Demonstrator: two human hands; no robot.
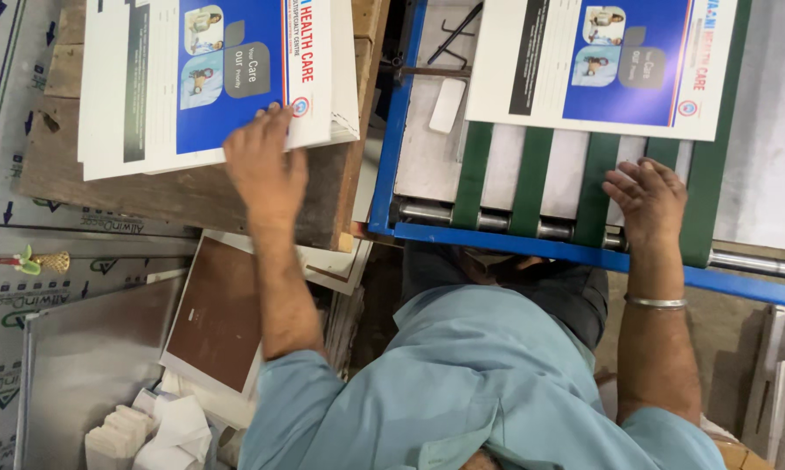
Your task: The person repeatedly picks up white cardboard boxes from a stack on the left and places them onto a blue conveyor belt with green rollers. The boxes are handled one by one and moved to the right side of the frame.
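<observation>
At left, the fingers of the left hand lie flat and slightly spread on the near edge of the stack of printed sheets; nothing is gripped, only pressed. That stack rests on a wooden worktop, whose right edge ends just beside the blue machine frame, leaving a narrow gap between them.

At right, the fingers of the right hand are loosely curled and rest on the green belts, near the rollers; they hold nothing. One printed sheet lies on the belts, farther away than the hand and apart from it. Bare belt remains open between the sheet's near edge and the fingers.

Count: five green belts visible, one stack, one single sheet. A metal bangle circles the right wrist. Near left, one brown board lies below the worktop's near edge.
</observation>
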